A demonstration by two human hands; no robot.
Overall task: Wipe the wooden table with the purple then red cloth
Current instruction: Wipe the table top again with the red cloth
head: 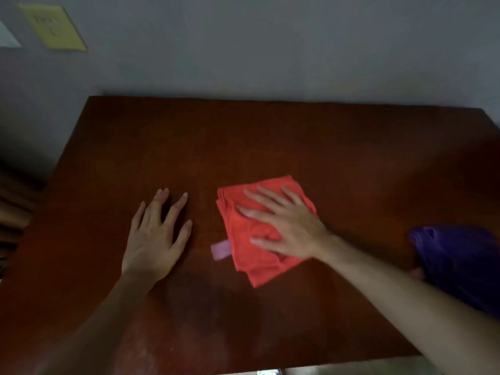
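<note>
A folded red cloth (243,234) with a pale pink tag lies near the middle of the dark wooden table (243,136). My right hand (284,226) presses flat on top of the red cloth, fingers spread. To its left, my left hand (157,234) rests flat on the bare wood, fingers apart, holding nothing. The purple cloth (460,263) lies bunched at the table's right edge, beside my right forearm and partly cut off by the frame.
A grey wall (270,50) stands directly behind the table's far edge. A yellow plate (51,27) is fixed to the wall at upper left. Dark slatted furniture (13,207) sits off the table's left edge.
</note>
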